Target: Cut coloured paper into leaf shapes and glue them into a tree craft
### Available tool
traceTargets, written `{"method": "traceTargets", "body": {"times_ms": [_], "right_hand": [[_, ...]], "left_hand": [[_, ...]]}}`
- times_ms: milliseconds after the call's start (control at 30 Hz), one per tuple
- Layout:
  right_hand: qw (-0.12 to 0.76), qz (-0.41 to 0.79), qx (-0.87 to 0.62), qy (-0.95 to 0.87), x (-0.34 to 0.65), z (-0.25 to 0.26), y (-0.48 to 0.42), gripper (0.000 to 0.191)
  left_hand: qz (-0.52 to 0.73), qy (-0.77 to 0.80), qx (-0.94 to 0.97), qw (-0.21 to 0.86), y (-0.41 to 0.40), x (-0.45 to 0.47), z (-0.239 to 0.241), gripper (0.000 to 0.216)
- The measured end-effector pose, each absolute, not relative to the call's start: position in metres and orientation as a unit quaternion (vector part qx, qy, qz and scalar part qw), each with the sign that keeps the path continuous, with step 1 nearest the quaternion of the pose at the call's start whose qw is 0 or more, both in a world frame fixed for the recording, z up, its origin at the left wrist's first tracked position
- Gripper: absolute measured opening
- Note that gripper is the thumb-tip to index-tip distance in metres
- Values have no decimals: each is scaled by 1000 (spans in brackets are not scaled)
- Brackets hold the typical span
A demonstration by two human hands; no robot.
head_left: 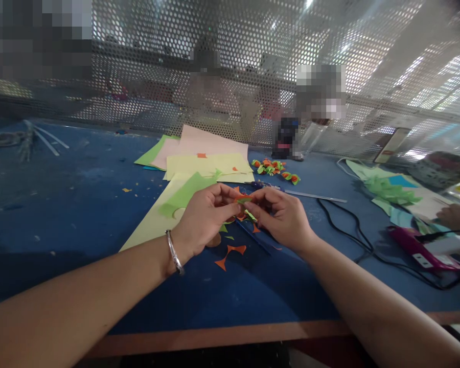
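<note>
My left hand (207,217), with a silver bracelet at the wrist, and my right hand (285,217) meet over the middle of the table. Between their fingertips they pinch a small orange and green paper piece (244,199); its exact shape is partly hidden by the fingers. Below the hands lie orange paper scraps (235,250) and small green bits. A thin dark blue stick (253,236) rests beneath my right hand. Under and beyond my left hand are a green paper sheet (193,191) and a pale yellow sheet (143,230).
Stacked coloured paper (214,140) lies at the back, beside several orange-green paper pieces (268,167). A metal ruler (318,196) points right. A black cable (352,220) runs near a magenta power strip (425,248). Another person's hand (458,217) shows at far right. Perforated metal panels stand behind.
</note>
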State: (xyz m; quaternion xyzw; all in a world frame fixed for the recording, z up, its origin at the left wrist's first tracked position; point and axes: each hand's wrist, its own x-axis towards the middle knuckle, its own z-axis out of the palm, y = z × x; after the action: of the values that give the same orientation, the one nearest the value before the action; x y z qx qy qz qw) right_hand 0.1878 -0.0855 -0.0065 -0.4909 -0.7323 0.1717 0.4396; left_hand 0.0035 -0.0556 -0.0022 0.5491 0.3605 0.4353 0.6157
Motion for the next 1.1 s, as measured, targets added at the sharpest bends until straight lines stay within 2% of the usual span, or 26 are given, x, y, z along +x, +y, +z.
{"method": "traceTargets", "body": {"times_ms": [333,567,800,967,1100], "right_hand": [[461,232,-484,-707,188,2,-91,25],[471,301,-484,-673,194,2,-88,28],[455,242,-500,-696,193,3,-89,21],[456,158,-494,-723,191,1,-90,18],[448,131,-496,-732,192,-1,-90,18]], "left_hand": [[429,343,644,532,-52,1,-4,22],[414,292,685,524,-48,-2,-2,26],[398,266,765,432,-50,-5,-1,11],[417,260,741,459,-52,-5,-2,23],[404,250,761,441,-54,-5,0,17]]}}
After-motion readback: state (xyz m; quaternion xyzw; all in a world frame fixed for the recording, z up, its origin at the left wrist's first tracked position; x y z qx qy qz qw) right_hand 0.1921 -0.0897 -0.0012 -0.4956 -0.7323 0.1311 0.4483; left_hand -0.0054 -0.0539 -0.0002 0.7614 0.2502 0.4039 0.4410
